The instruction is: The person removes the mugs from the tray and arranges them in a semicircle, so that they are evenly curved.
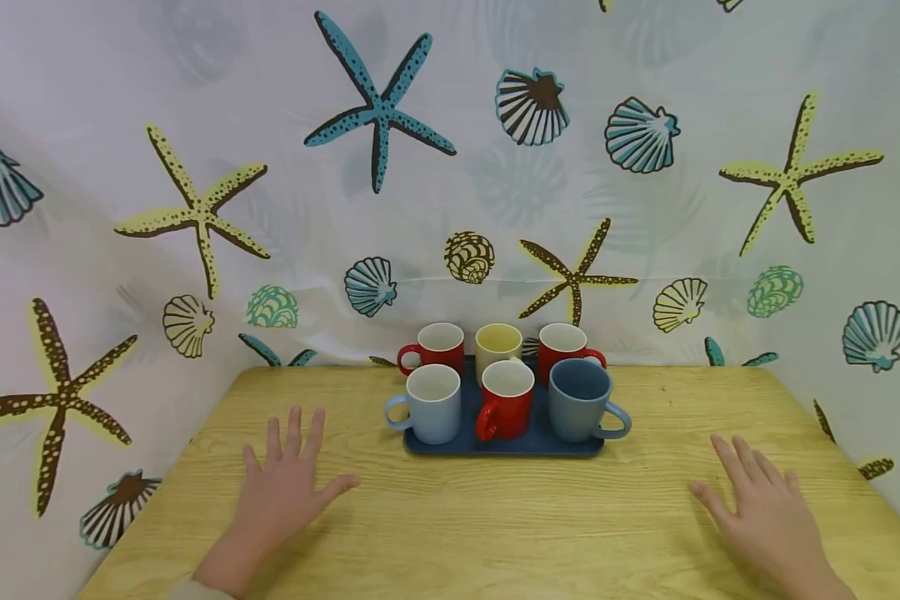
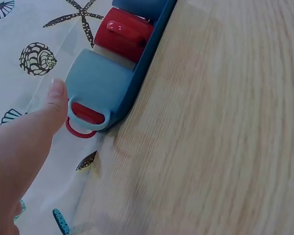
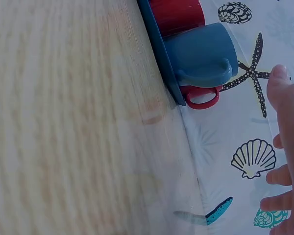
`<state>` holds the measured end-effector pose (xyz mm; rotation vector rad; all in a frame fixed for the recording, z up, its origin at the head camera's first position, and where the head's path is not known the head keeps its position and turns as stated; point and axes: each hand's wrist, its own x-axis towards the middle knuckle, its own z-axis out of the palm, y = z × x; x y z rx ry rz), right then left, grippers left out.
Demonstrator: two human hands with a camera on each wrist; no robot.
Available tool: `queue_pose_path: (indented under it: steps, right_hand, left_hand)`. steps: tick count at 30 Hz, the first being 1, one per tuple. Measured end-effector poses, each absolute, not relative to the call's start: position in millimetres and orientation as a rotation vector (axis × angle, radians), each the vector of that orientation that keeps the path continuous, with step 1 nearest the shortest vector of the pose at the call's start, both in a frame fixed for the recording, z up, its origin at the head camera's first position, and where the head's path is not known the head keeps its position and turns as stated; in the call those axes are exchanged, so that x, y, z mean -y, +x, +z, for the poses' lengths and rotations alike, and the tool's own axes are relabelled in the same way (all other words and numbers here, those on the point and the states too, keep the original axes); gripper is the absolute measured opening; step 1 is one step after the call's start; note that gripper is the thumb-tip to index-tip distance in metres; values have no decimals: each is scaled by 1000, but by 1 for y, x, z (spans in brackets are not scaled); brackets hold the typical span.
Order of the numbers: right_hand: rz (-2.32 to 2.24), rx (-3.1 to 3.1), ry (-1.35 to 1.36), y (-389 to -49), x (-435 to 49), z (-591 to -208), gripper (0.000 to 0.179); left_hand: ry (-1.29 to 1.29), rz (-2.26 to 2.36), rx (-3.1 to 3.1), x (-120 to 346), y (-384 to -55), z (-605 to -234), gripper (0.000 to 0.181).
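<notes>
My left hand (image 1: 283,492) is spread over the left side of the table, holding nothing, with its thumb toward the mugs. Over on the right, my right hand (image 1: 768,508) is also empty, its fingers extended. Between them, toward the back, a dark blue tray (image 1: 504,447) carries two rows of mugs. In front are a light blue mug (image 1: 435,408), a red mug (image 1: 507,404) with its handle forward, and a grey-blue mug (image 1: 576,404). Behind them stand a red mug (image 1: 442,340) at left, a pale yellow mug (image 1: 497,340) and another red mug (image 1: 562,340).
The wooden table (image 1: 495,533) stretches around the tray. A white cloth (image 1: 435,225) printed with starfish and shells hangs close behind the tray and along both sides. The outer mugs' handles stick out past the tray's ends.
</notes>
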<state>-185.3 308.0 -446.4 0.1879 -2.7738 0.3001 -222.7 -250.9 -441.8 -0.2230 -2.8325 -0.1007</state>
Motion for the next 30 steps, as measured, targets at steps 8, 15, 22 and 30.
queue_pose_path:
  steps: [8,15,22,30]
  right_hand:
    - [451,2787,204,-196,-298,-436,69]
    - [588,2714,176,-210,-284,-435,63]
    - [720,2727,128,-218,-278,-436,61]
    - [891,2837,64,-230,-266,-436,74]
  left_hand:
    - [-278,-376,2849,235,-235,-445,101]
    - [-245,-530,2772,233,-256,-462,98]
    - [-124,-649,2787,223,-271,-470,101]
    - [-223,-739,2722,217,-286,-484,85]
